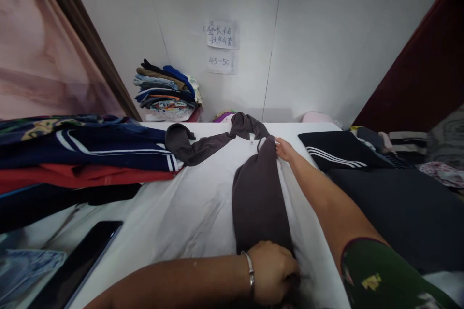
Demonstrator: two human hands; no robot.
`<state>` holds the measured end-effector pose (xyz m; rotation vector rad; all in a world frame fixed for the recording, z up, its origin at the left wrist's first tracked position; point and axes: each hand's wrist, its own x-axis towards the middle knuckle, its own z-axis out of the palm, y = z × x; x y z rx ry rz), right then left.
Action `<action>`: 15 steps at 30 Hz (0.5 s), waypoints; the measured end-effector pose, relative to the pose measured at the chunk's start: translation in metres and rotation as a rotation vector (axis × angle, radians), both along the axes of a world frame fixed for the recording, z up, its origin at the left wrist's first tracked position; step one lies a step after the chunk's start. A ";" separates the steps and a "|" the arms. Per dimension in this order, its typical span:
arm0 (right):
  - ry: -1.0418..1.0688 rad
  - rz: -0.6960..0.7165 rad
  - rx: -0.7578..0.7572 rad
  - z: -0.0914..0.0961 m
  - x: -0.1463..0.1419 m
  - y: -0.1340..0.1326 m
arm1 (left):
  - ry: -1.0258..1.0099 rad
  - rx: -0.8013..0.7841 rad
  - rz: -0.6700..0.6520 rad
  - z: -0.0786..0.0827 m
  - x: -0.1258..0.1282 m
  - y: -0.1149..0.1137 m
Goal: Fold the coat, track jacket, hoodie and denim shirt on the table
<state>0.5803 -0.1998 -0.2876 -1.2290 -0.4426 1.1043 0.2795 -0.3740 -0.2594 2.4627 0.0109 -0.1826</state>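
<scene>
A dark grey hooded top [259, 193] lies lengthwise on the white table [188, 212], its body folded narrow and one sleeve stretched out to the left. My left hand [273, 270] is closed on its near hem at the table's front edge; a metal bangle sits on that wrist. My right hand [284, 148] reaches to the far end and pinches the cloth at the shoulder, beside the zip pull.
A pile of navy, red and patterned clothes [79, 154] fills the left side. A folded black garment with white stripes [333, 150] and other dark clothes lie on the right. A stack of folded clothes [166, 91] stands by the wall. A dark phone [78, 260] lies near left.
</scene>
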 end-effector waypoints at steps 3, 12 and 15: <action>-0.018 -0.010 -0.029 0.000 -0.012 -0.020 | -0.040 -0.066 0.051 0.009 0.000 -0.008; -0.126 -0.024 -0.132 -0.001 -0.042 -0.067 | -0.027 -0.426 0.238 -0.023 0.018 -0.021; -0.150 -0.025 -0.153 -0.009 -0.056 -0.085 | -0.118 -0.414 0.361 -0.019 0.018 0.009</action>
